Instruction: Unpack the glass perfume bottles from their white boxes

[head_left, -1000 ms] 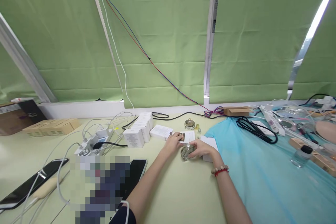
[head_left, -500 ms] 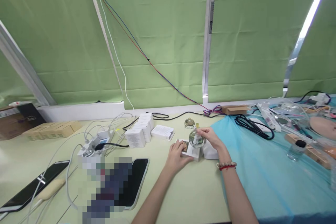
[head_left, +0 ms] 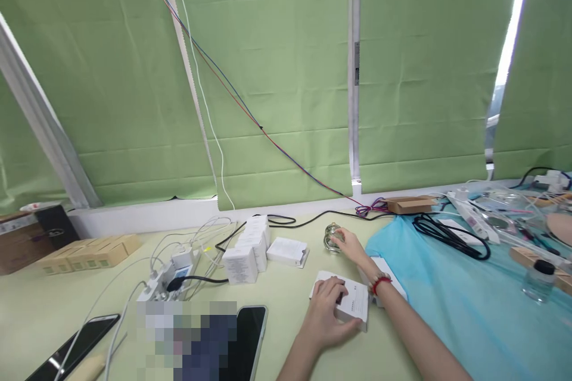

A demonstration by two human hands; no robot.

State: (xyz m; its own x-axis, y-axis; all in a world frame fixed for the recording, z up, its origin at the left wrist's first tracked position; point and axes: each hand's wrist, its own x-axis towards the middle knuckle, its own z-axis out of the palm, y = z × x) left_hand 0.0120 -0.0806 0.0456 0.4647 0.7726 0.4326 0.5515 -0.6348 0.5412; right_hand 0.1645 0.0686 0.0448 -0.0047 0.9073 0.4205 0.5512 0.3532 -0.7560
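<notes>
My left hand (head_left: 328, 315) rests over a small white box (head_left: 355, 300) with a picture on its top, its thumb along the near edge and its fingers on the top. Beyond it, my right hand (head_left: 351, 244) has its fingers around a small round clear glass bottle (head_left: 331, 239) set low at the table surface. A second bottle there seems to overlap with it; I cannot separate the two clearly. Under my right wrist, partly covered, lies another white box (head_left: 393, 280).
Several white boxes (head_left: 248, 250) stand left, with one lying flat (head_left: 288, 251) beside them. A power strip (head_left: 165, 283) with cables, a phone (head_left: 250, 339) and a tablet (head_left: 74, 348) lie nearer. Blue sheeting (head_left: 447, 303) on the right carries black cable (head_left: 451, 238) and a black-capped bottle (head_left: 539, 280).
My right hand has carried the glass bottle away from me, down beside the other bottle. My left hand stays on the white box. The camera has tilted up.
</notes>
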